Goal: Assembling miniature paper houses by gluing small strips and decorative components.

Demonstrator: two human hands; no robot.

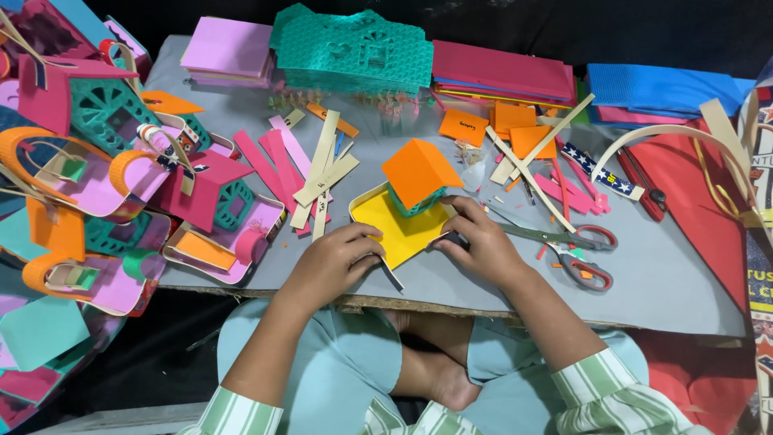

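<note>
Small foam house model with an orange roof (419, 171) and teal walls sits on a yellow tray-shaped base (400, 228), near the front-middle of the grey work board (668, 282). Left hand (334, 259) rests on the base's near-left edge, fingers curled together and pressing the rim. Right hand (481, 242) is at the base's right corner, fingers bunched and pinching the edge just below the house; exact fingertip contact is hidden by the knuckles. House stands upright, roof tilted toward camera-left. Close right of the right hand lie red-handled scissors (576, 250), nearly touching it. Beige and pink foam strips (318, 173) lie just left-behind the base. A crowded pile of finished pink, orange and teal houses (121, 185) fills the left edge. Stacks of foam sheets (499, 72) line the far edge. Open grey patch front-right of the scissors. Person sits cross-legged on the floor, board's front edge over the lap.
</note>
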